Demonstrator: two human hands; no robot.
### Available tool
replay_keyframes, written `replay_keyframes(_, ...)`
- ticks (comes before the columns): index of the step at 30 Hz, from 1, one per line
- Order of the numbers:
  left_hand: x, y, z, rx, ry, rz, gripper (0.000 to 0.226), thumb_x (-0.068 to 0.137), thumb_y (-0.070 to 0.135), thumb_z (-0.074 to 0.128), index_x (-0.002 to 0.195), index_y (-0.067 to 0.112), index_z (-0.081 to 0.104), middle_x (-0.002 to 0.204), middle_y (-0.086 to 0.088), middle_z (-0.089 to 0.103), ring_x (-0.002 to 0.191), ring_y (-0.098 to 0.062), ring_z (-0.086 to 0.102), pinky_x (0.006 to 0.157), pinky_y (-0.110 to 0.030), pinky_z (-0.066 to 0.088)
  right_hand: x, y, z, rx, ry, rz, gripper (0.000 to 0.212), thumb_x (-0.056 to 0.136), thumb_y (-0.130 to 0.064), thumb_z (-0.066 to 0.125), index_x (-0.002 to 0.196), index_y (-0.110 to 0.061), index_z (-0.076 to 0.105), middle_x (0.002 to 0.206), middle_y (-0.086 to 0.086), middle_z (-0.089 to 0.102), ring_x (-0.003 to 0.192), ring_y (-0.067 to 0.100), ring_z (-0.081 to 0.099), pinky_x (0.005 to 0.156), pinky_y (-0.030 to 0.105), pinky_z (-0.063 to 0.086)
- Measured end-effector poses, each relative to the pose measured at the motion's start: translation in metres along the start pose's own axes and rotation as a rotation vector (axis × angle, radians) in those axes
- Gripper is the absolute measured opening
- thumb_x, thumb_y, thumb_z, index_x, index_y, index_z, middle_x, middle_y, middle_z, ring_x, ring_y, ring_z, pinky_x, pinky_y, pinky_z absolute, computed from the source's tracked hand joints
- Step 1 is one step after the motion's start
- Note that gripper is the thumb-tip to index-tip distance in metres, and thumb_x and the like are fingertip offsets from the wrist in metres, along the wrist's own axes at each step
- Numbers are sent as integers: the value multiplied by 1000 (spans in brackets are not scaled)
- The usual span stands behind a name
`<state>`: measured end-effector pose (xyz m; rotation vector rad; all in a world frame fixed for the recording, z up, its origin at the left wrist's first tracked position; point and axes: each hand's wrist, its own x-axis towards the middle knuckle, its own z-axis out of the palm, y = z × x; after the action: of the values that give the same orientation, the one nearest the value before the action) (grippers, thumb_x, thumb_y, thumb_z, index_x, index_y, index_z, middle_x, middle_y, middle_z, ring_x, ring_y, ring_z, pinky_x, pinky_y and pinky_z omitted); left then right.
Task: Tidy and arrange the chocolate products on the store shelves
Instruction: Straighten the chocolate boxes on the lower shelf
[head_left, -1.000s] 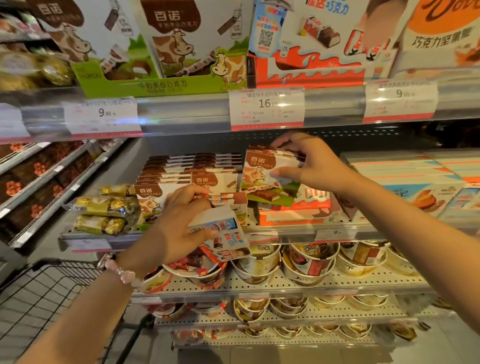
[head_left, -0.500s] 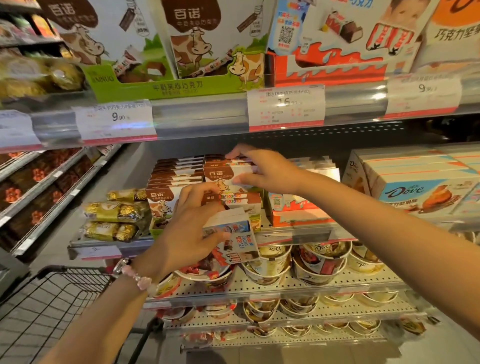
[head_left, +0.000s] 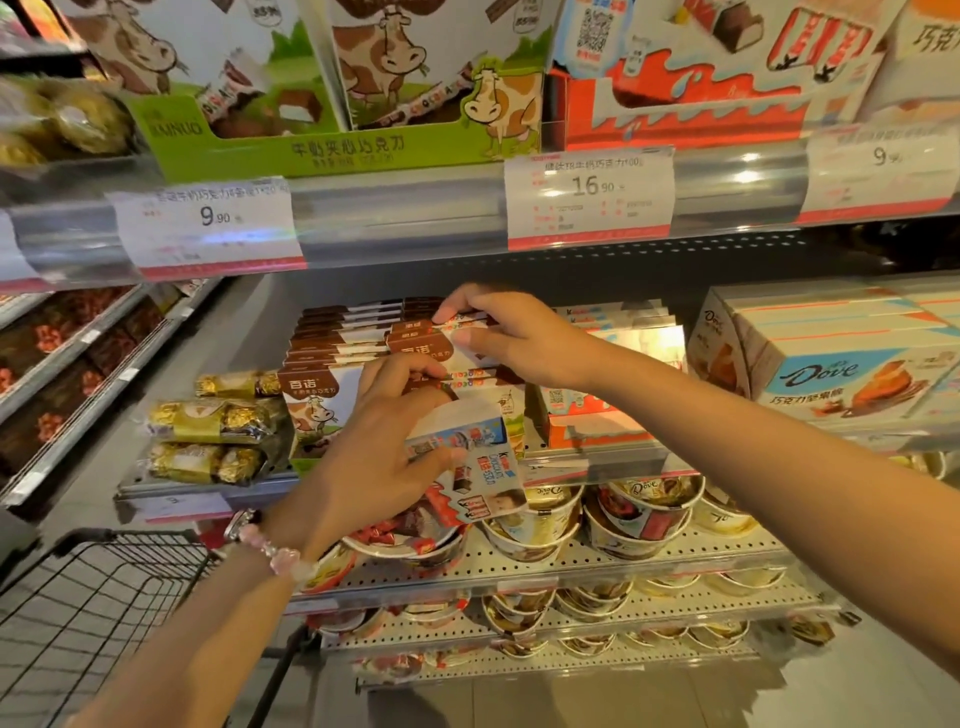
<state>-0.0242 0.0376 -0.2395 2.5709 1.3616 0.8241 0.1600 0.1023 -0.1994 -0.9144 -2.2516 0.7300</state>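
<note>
Three gold-wrapped packs (head_left: 218, 421) at the shelf's (head_left: 171, 491) left end; beside them roughly eight cow-print boxes (head_left: 337, 348), blurred, hard to count. Right hand (head_left: 511, 338) pinching a cow-print box (head_left: 423, 345) atop that row. Left hand (head_left: 374, 457), wrist bent back, gripping one blue-white box (head_left: 480, 467) before the shelf edge.

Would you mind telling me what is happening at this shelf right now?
A person is tidying chocolate. The right hand sets a brown cow-print chocolate box onto the stack on the middle shelf. The left hand holds a small white-and-blue Kinder box in front of that shelf, not yet placed.
</note>
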Motion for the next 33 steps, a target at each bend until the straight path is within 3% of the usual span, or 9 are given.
replay_keyframes(4, -2, -1, 0, -19, 0, 7, 30, 74, 27, 73, 100, 14, 65, 121, 6, 41, 115, -4, 26, 94, 1, 16, 1, 2, 0, -56, 56, -104, 25, 97, -9, 46, 119, -7, 59, 107, -6, 54, 102, 11, 55, 85, 22, 46)
replay_keyframes(9, -2, -2, 1, -34, 8, 10, 30, 74, 28, 72, 100, 16, 65, 118, 10, 38, 114, -3, 26, 94, 1, 15, -7, 18, 8, -151, 38, -107, 24, 96, -12, 49, 117, -9, 61, 92, -16, 54, 88, -4, 52, 77, 8, 36)
replay_keyframes(12, -2, -3, 1, -20, 27, 12, 32, 73, 32, 68, 101, 17, 64, 118, 13, 37, 114, -1, 24, 97, -3, 18, -16, 28, 13, -162, 72, -110, 25, 95, -17, 52, 117, -12, 64, 108, 2, 60, 104, 9, 51, 88, 15, 34)
replay_keyframes(16, -2, -3, 0, -8, 35, -11, 31, 74, 29, 73, 102, 18, 65, 119, 10, 42, 115, -4, 26, 94, -21, 26, -18, 29, 16, -202, 43, -70, 24, 95, -22, 52, 114, -19, 66, 129, 2, 52, 123, 13, 42, 104, 33, 28)
replay_keyframes(19, 0, -1, -1, -25, 29, -33, 32, 74, 26, 75, 103, 16, 65, 121, 7, 44, 113, -2, 26, 94, -16, 25, -17, 22, 11, -233, -14, -60, 28, 97, -25, 47, 118, -18, 65, 134, 3, 51, 126, 17, 42, 104, 44, 31)
replay_keyframes(22, -1, 3, -6, -55, 39, -57, 35, 77, 18, 76, 109, 14, 64, 121, 12, 43, 114, 1, 25, 93, -2, 20, -31, 15, 5, -128, 60, -63, 35, 98, -30, 43, 127, -18, 57, 133, -2, 50, 126, 11, 43, 106, 33, 35)
replay_keyframes(24, -1, 6, -13, -117, 69, -89, 32, 79, 18, 73, 109, 13, 63, 118, 15, 43, 115, -4, 31, 92, -1, 23, -49, 9, 2, 3, 127, -73, 38, 94, -37, 43, 128, -23, 52, 128, -5, 52, 122, 6, 46, 102, 22, 38)
replay_keyframes(28, 4, 22, -21, -269, 106, -140, 33, 77, 35, 60, 107, 21, 59, 114, 15, 48, 112, -11, 42, 94, -28, 42, -79, 3, -7, 31, 87, -1, 55, 84, -43, 59, 134, -25, 43, 125, -8, 56, 113, 2, 53, 94, 23, 47)
replay_keyframes(33, 21, 49, -8, -464, 168, -196, 25, 83, 47, 62, 100, 30, 56, 106, 4, 56, 98, -15, 59, 78, -40, 54, -95, -2, -29, -24, 94, -39, 40, 93, -25, 52, 132, -19, 44, 120, -15, 54, 108, 0, 55, 84, 20, 52)
